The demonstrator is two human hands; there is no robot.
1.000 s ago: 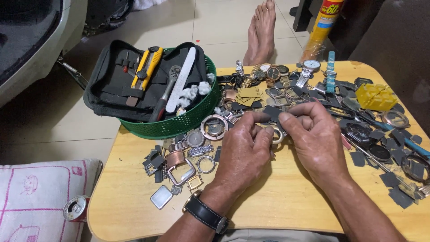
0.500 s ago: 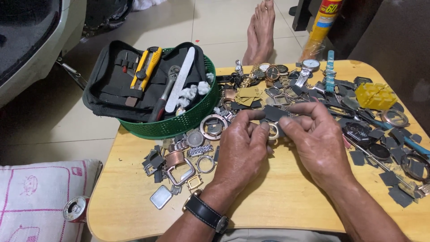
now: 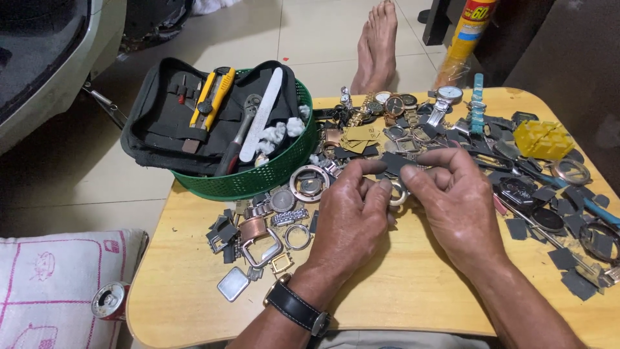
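While my left hand [image 3: 352,216] and my right hand [image 3: 455,200] meet over the middle of the tabletop [image 3: 400,294], they pinch a small silver ring [image 3: 398,192] between their fingertips. Both hands are closed on it, thumbs and first fingers tight, and it sits just above the wood. I cannot tell what kind of part the ring is, because the fingers hide most of it. My left wrist wears a black watch strap [image 3: 298,309].

Just to the left of my left hand lies a round copper watch case [image 3: 309,183], and lower down there is a heap of metal cases and frames [image 3: 258,242]. Behind my hands I see a pile of watches and dark flat pieces [image 3: 413,123]. A yellow plastic box [image 3: 543,137] sits to the right. A green basket [image 3: 271,173] stands at the far left corner, with a black tool pouch [image 3: 168,126] lying open on top of it. A bare foot [image 3: 378,42] rests on the floor past the tabletop.
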